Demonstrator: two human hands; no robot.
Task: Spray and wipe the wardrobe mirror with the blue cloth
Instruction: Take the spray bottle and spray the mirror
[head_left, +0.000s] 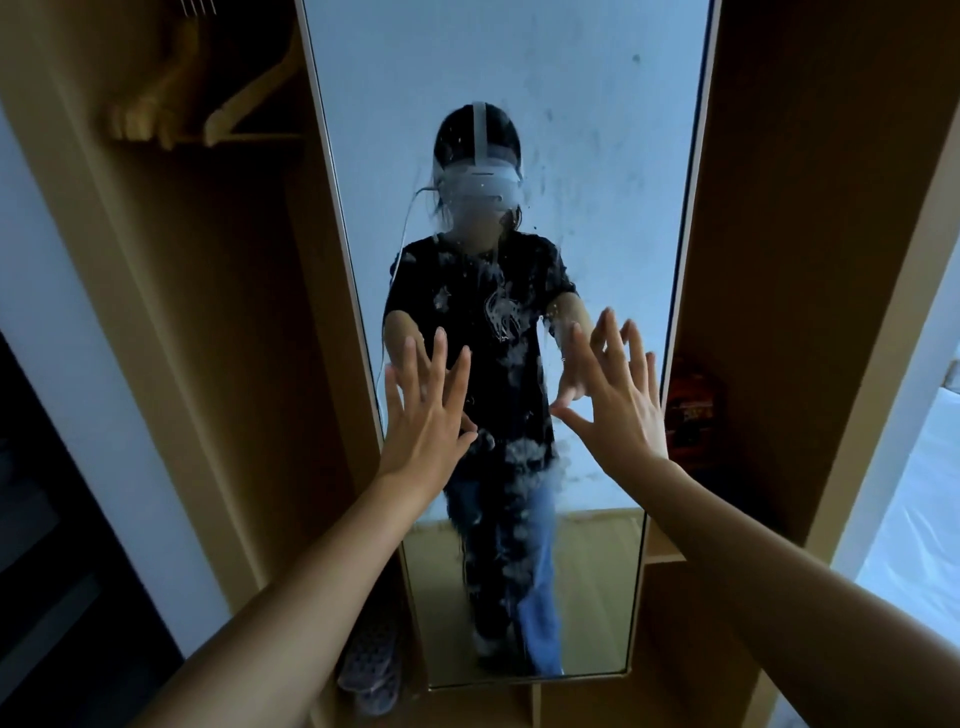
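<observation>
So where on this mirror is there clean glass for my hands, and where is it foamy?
Clean glass: upper mirror beside the right frame edge, and the lower right strip. Foam streaks crowd the centre, between the left hand and right hand, running downward.

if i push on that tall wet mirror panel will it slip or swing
The tall frameless mirror panel probably feels slippery: foam and streaks run down its middle. It looks thin and edge-mounted between the wooden wardrobe compartments, so it may swing or flex. Being glass, it is likely fragile.
</observation>
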